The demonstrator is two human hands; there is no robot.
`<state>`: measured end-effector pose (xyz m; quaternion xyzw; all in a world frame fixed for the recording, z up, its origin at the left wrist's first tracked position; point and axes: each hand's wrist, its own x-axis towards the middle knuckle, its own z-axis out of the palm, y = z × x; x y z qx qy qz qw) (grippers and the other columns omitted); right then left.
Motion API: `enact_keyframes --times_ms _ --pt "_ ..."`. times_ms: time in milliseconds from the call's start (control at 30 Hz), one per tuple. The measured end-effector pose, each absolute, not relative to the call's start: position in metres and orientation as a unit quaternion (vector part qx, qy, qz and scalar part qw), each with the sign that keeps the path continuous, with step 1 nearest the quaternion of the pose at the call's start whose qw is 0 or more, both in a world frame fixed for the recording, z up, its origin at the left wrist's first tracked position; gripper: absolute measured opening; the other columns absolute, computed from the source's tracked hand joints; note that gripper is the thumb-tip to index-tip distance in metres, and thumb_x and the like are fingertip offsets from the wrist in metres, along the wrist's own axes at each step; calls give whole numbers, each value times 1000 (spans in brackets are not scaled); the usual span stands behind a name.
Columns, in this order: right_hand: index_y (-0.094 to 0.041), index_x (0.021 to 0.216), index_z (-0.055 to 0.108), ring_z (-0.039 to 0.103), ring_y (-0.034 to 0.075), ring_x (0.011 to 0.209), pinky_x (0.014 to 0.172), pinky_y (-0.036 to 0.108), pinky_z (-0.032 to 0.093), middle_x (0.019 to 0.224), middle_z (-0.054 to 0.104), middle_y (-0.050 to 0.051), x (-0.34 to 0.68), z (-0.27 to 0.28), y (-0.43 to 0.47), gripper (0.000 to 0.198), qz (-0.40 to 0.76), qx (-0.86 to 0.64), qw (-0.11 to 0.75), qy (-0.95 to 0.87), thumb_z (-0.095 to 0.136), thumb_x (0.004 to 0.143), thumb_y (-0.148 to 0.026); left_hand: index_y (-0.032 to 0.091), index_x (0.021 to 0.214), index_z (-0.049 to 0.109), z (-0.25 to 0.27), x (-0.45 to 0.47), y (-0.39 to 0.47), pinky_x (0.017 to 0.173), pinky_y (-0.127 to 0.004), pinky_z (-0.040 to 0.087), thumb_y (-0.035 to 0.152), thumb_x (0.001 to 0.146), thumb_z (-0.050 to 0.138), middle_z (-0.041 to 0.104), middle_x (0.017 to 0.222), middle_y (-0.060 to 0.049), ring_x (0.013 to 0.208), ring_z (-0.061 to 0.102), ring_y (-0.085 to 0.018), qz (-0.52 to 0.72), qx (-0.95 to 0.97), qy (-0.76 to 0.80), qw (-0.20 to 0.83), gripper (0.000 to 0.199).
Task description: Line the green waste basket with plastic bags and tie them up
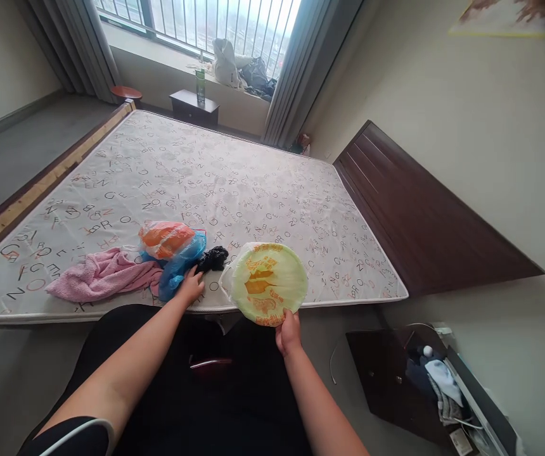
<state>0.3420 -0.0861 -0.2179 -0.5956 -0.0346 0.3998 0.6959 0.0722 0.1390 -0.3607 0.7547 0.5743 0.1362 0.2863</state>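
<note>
My right hand (289, 333) grips the lower rim of a round, flat, pale-green disc (272, 285) with orange print; its exact kind is unclear. White thin plastic (226, 280) shows along its left side. My left hand (191, 288) is closed at the edge of a blue plastic bag (172, 275), its fingertips partly hidden in the folds. Touching that bag are a crumpled orange-and-clear plastic bag (165, 239) and a black crumpled bundle (213, 258). A pink towel (106, 277) lies to the left on the mattress (234, 190).
A dark wooden headboard (410, 209) rises at the right. Below it, a dark nightstand (381, 380) carries clothes (443, 383). Past the mattress, a green bottle (200, 87) stands on a small dark cabinet (194, 107). Bags (227, 63) rest on the windowsill.
</note>
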Motion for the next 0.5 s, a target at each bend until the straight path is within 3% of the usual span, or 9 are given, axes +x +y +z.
enact_keyframes --times_ms 200,367,500 --pt "-22 134 55 73 24 110 96 45 60 120 76 5 342 -228 -82 57 400 -603 689 -50 60 78 -31 9 129 64 -357 75 139 126 -46 30 13 76 54 51 151 -18 147 39 -36 160 734 589 299 54" --pt "-21 132 54 74 24 110 96 44 60 120 76 6 342 -227 -81 57 411 -580 702 -37 60 77 -28 1 133 58 -352 76 131 126 -43 31 12 79 50 49 150 -24 147 40 -35 167 726 590 311 56" --pt "-21 131 54 75 24 107 95 44 61 119 76 6 342 -228 -80 55 413 -574 706 -40 60 77 -28 2 136 56 -342 74 126 125 -47 33 13 79 51 51 148 -24 146 42 -36 178 719 593 318 58"
